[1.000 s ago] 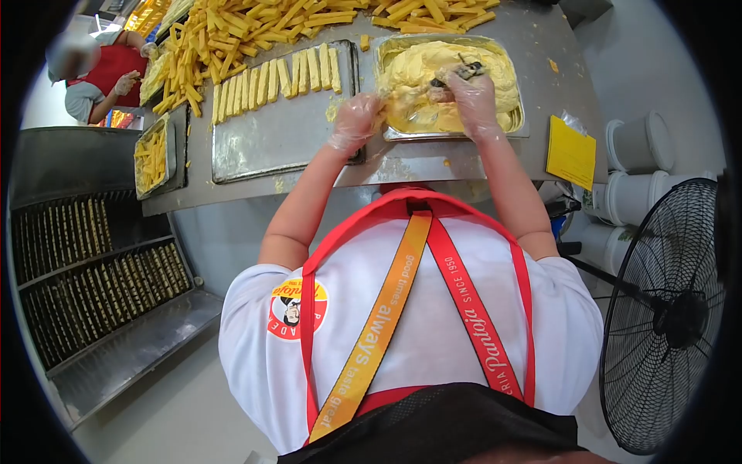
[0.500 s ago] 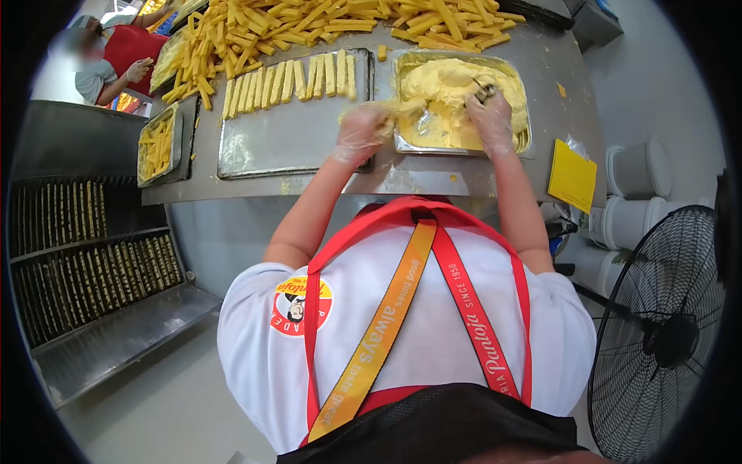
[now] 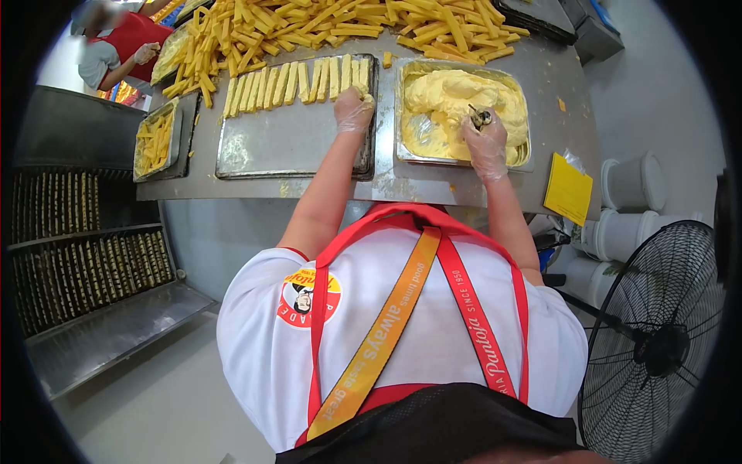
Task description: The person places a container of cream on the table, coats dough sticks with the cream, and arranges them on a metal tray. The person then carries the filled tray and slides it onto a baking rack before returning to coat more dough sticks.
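Stick (image 3: 364, 73) now over tray (image 3: 286, 147), fore-and-aft

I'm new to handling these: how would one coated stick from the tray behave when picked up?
The coated stick is probably fairly stiff, as it looks straight on the tray. Its creamy-looking surface may make it slippery. Its blocky shape suggests it's unlikely to roll.

Pale yellow cream (image 3: 437, 89), orange-yellow sticks (image 3: 247, 35), grey tray (image 3: 286, 143)
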Demonstrator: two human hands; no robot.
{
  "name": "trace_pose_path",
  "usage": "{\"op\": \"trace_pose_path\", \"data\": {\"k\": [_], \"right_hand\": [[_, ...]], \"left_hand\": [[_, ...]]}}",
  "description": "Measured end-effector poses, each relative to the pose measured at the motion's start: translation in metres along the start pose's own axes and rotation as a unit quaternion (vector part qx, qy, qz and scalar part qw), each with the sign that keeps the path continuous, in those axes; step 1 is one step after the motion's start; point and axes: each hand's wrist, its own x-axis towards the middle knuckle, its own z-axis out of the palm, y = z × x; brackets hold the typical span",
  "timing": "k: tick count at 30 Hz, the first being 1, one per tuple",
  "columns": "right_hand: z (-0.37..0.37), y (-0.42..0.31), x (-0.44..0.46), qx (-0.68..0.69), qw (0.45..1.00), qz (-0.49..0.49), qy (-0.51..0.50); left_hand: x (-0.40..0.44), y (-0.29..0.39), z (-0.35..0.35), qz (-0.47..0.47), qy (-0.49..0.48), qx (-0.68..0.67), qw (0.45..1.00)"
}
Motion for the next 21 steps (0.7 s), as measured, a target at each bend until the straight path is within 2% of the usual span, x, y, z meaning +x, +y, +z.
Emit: {"op": "trace_pose_path", "data": {"k": [1,4,7,10,11,13,14,15,17,21], "right_hand": [[0.0,-0.001,-0.001,0.02,1.0,0.019,-0.001],[0.0,-0.001,-0.002,-0.004,1.0,0.016,-0.002],[-0.001,-0.015,-0.016,-0.056,0.997,-0.057,-0.015],[0.003,-0.027,-0.026,-0.03,0.984,-0.17,-0.041],[0.0,-0.031,-0.025,-0.017,0.986,-0.141,-0.093],[0.007,-0.021,-0.016,0.069,0.99,0.015,-0.122],[0.011,-0.013,-0.009,0.111,0.98,0.092,-0.136],[0.013,-0.004,-0.001,0.034,0.995,0.013,-0.096],[0.016,0.009,0.016,-0.117,0.982,-0.147,-0.013],[0.013,-0.027,-0.006,-0.048,0.977,-0.149,-0.145]], "left_hand": [[0.001,0.001,0.0,-0.018,-0.034,0.025,0.999],[-0.001,0.001,-0.009,-0.013,-0.053,0.117,0.992],[-0.004,-0.01,-0.034,-0.002,-0.053,0.031,0.998],[-0.004,-0.028,-0.056,0.041,-0.083,0.042,0.995],[-0.003,-0.036,-0.054,0.058,-0.072,0.068,0.993],[0.0,-0.047,-0.045,0.093,-0.046,0.117,0.988],[0.003,-0.048,-0.041,0.079,-0.055,0.11,0.989],[0.007,-0.043,-0.043,0.063,-0.064,0.102,0.991],[0.015,-0.041,-0.042,0.049,-0.061,0.102,0.992],[0.02,-0.048,-0.035,0.054,-0.053,0.122,0.99]]}}
